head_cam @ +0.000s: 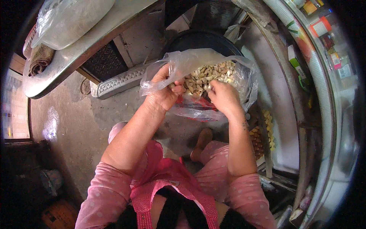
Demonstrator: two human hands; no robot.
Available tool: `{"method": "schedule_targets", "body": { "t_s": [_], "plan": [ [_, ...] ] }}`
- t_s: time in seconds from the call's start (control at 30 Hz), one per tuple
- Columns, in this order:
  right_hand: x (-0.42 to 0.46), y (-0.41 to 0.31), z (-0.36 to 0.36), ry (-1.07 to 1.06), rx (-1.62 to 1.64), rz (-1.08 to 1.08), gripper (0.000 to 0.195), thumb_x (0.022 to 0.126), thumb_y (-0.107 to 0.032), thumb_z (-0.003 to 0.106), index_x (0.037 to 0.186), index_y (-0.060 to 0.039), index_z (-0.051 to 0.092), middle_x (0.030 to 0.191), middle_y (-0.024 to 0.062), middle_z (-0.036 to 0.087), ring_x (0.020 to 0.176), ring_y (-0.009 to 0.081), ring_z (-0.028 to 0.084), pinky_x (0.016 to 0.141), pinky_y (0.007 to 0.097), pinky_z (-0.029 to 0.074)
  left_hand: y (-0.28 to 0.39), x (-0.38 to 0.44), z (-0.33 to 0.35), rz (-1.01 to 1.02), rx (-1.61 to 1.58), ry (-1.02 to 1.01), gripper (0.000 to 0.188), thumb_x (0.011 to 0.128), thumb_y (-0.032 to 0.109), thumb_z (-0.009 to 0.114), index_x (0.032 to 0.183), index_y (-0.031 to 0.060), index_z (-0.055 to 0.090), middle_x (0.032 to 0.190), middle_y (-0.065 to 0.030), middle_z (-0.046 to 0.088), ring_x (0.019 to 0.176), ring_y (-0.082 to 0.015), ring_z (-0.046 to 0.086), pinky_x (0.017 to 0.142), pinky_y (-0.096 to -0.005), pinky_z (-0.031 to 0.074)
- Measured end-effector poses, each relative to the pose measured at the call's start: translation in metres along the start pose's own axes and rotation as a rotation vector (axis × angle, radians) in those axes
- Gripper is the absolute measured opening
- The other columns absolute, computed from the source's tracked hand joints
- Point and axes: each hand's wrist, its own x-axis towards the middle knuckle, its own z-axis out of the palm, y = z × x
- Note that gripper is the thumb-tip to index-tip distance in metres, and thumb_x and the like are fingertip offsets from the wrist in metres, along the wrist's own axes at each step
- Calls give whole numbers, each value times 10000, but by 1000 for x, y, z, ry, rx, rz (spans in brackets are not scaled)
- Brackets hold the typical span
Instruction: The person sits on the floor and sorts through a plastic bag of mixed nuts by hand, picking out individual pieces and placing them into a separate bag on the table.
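Note:
A clear plastic bag (200,55) stands spread wide in front of me, filled with garlic cloves (218,71), many in their skins. My left hand (168,86) is at the bag's left side with its fingers curled. A flap of the plastic covers part of that hand, and what lies in its fingers is hard to make out. Over the cloves, thumb and forefinger of my right hand (224,96) pinch a pale garlic clove (209,88). Red plastic (197,101) shows through the near side of the bag. Behind and under the bag is a dark round tub (200,38).
A counter (114,25) at upper left bears a plastic-wrapped bundle (74,25) and a rolled brown cloth (41,58). On the right, a covered table (310,71) carries small jars and packets (320,27). A long ridged step (121,81) lies on the concrete floor (77,114).

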Motion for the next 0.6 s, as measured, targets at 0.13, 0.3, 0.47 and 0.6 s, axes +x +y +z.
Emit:
{"method": "schedule_targets", "body": {
  "t_s": [0.13, 0.3, 0.47, 0.6],
  "plan": [
    [7, 20, 3, 42, 445, 49, 174, 854, -145, 568, 958, -8, 588, 776, 113, 636, 697, 217, 607, 649, 344, 468, 3, 2, -4, -26, 1, -49, 154, 900, 233, 524, 951, 92, 555, 777, -18, 536, 602, -106, 447, 428, -183, 329],
    [9, 16, 8, 77, 749, 21, 177, 864, -82, 560, 1027, -21, 592, 804, 89, 626, 692, 167, 584, 648, 291, 457, -2, 1, -4, -117, 67, -17, 196, 895, 252, 552, 1013, 103, 502, 855, -35, 531, 637, -115, 425, 433, -180, 305],
    [16, 1, 21, 189, 317, -245, 200, 800, -80, 598, 998, -49, 601, 940, 148, 614, 939, 349, 574, 774, 410, 470, -4, 3, -5, -108, 76, -3, 192, 903, 252, 548, 1007, 99, 495, 855, -36, 529, 635, -116, 425, 431, -175, 305],
    [18, -4, 25, 179, 284, -221, 172, 814, -88, 591, 974, -30, 616, 920, 161, 618, 917, 359, 584, 782, 409, 470, -4, 2, -5, -94, 101, 26, 187, 905, 254, 545, 976, 86, 503, 848, -35, 533, 633, -113, 432, 422, -173, 303]
  ]
}}
